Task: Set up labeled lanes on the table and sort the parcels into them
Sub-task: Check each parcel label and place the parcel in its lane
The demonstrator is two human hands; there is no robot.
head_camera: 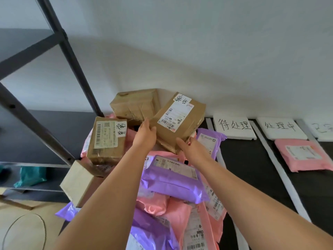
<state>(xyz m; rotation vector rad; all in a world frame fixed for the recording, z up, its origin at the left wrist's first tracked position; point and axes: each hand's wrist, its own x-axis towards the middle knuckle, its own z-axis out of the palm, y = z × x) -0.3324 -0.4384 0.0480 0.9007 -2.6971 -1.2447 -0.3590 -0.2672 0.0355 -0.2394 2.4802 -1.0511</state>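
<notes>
**Left flank:** dark metal shelving rack [68, 51], its upright and diagonal brace set hard against the heap; passage is barred.

**Tabletop, left part:** black tabletop [252, 177] is buried under a heap of pink and purple plastic mailers [171, 179]. It is crowned by a tilted brown cardboard box [178, 121], flanked by the left grip [146, 134] and right grip [191, 148].

**Rear:** closed off by the pale wall [198, 51].

**First lane:** bare surface is left open between two white strips [278, 168], below a white handwritten label board [234, 128].

**Second lane:** partly taken up by a flat pink plastic parcel [302, 155].

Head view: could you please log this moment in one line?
left hand touches tilted box; right hand grips it; pink mailer in lane
</notes>
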